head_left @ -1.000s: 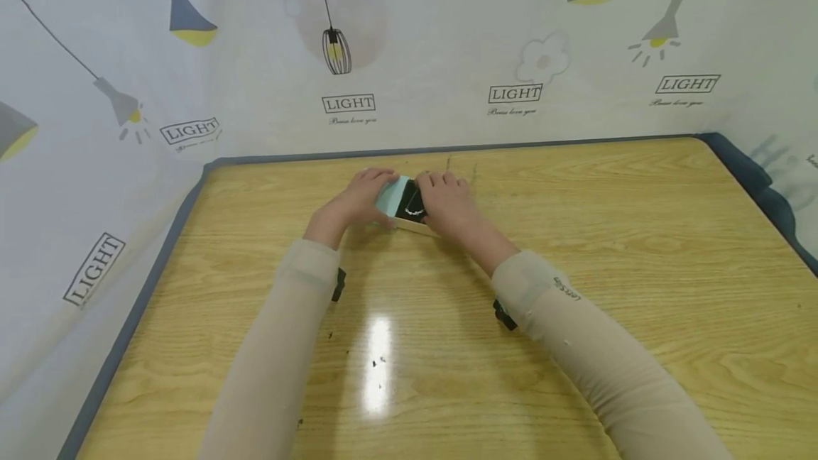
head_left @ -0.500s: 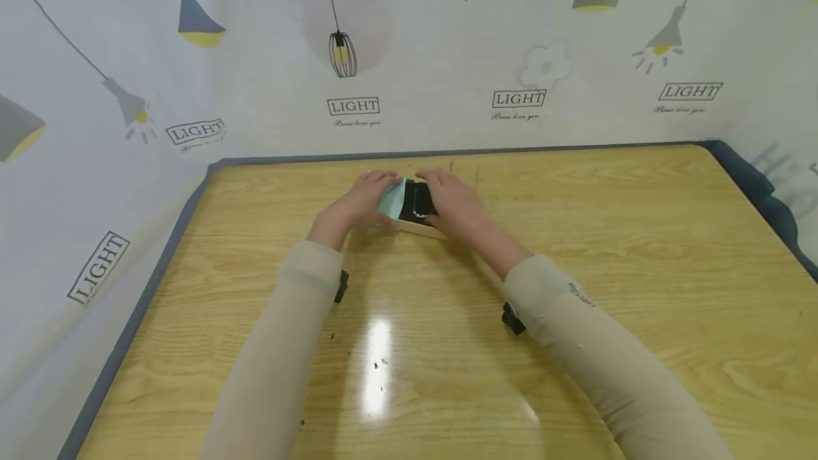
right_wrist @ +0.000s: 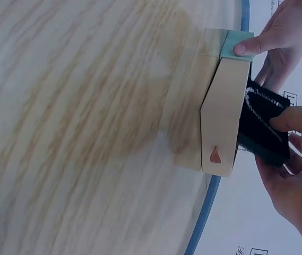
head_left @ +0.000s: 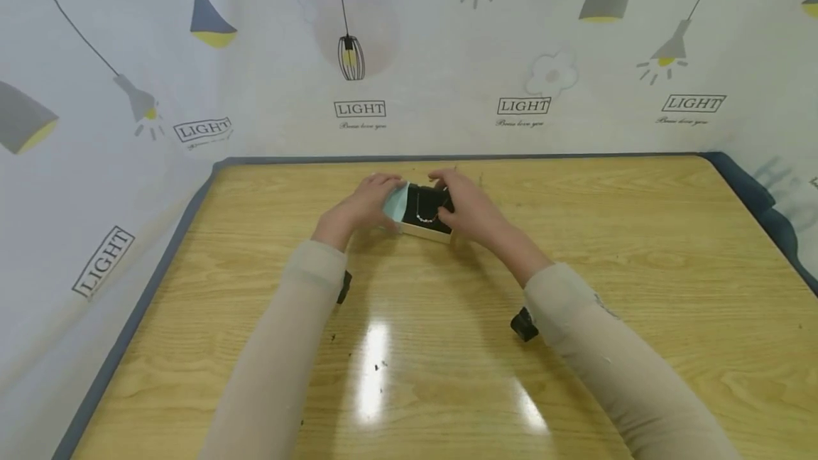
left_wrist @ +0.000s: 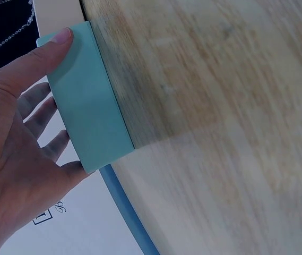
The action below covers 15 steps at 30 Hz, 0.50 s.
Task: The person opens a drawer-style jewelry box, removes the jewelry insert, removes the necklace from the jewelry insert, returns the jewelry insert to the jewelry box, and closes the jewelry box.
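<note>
A mint-green box sleeve [left_wrist: 89,101] lies at the far part of the table, with my left hand [head_left: 361,206] gripping it, thumb on the near side. Out of its right end extends a cream drawer [right_wrist: 225,117] with a small brown tab [right_wrist: 215,154]. A black padded insert [right_wrist: 262,144] sticks up tilted from the drawer. Its end is pinched between the thumb and fingers of my right hand [head_left: 476,211]. Across the insert's face lies a thin silver chain [right_wrist: 254,109]; my right thumb presses beside it.
The wood-grain table [head_left: 575,268] has a blue-grey edge strip [head_left: 479,157] along the back. Behind it hangs a white backdrop [head_left: 434,55] printed with lamps. Small dark specks [head_left: 378,366] mark the near tabletop. Black wrist cameras [head_left: 524,324] hang below both sleeves.
My right hand has moved a little to the right, uncovering more of the black insert and cream drawer. The left hand keeps its grip on the sleeve. The head view has shifted slightly.
</note>
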Each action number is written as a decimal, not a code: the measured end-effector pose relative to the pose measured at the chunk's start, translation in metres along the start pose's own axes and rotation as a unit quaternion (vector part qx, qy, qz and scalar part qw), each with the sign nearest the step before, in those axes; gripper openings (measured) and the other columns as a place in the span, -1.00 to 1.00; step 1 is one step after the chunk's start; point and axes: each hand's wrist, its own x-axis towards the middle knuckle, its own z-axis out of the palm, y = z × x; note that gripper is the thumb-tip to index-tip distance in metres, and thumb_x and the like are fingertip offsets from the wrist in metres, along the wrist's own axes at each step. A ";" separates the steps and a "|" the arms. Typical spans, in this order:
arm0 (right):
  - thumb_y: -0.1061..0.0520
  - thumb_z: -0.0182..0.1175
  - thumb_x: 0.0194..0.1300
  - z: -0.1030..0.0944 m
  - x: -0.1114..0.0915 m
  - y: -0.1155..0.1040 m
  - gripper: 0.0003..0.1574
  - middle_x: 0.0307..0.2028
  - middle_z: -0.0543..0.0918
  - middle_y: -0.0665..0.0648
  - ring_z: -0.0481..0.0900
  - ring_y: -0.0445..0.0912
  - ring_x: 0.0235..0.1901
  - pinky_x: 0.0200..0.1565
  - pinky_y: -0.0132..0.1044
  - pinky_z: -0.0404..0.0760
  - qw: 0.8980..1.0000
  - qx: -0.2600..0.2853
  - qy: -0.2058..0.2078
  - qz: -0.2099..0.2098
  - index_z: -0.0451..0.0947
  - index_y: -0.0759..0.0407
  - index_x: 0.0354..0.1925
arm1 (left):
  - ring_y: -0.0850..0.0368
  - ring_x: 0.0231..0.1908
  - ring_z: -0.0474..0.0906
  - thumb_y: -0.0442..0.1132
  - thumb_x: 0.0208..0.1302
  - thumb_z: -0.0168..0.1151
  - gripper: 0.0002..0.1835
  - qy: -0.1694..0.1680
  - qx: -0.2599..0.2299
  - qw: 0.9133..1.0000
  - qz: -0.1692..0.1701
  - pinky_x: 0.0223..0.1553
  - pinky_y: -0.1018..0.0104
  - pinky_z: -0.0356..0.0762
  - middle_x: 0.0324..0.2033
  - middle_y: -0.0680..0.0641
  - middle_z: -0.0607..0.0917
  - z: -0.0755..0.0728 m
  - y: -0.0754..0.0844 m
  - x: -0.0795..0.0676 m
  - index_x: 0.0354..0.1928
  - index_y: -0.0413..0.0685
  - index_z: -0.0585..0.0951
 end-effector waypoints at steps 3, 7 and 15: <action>0.27 0.23 0.32 -0.002 -0.003 0.000 -0.26 0.18 0.60 0.25 0.54 0.14 0.20 0.29 0.04 0.52 1.000 0.000 0.007 0.005 0.23 0.18 0.41 | -0.16 0.55 -0.07 -0.19 0.04 0.54 0.03 -0.001 0.004 1.000 0.001 0.54 -0.14 0.02 0.56 -0.07 0.11 0.000 0.000 0.001 0.53 -0.01 0.18; 0.26 0.24 0.31 -0.004 -0.006 0.001 -0.27 0.17 0.62 0.26 0.58 0.15 0.17 0.24 0.05 0.56 1.000 0.006 0.009 0.003 0.24 0.16 0.39 | -0.14 0.55 -0.07 -0.18 0.04 0.54 0.03 -0.001 0.005 1.000 0.002 0.55 -0.12 0.03 0.56 -0.06 0.12 0.002 -0.002 0.001 0.53 0.00 0.18; 0.24 0.25 0.33 -0.003 -0.011 0.001 -0.28 0.18 0.58 0.26 0.61 0.15 0.05 0.07 0.01 0.66 1.000 0.019 0.014 0.020 0.25 0.12 0.39 | -0.13 0.55 -0.06 -0.17 0.03 0.55 0.04 0.000 0.003 1.000 0.000 0.52 -0.15 0.10 0.56 -0.05 0.11 0.002 -0.003 0.002 0.53 0.03 0.18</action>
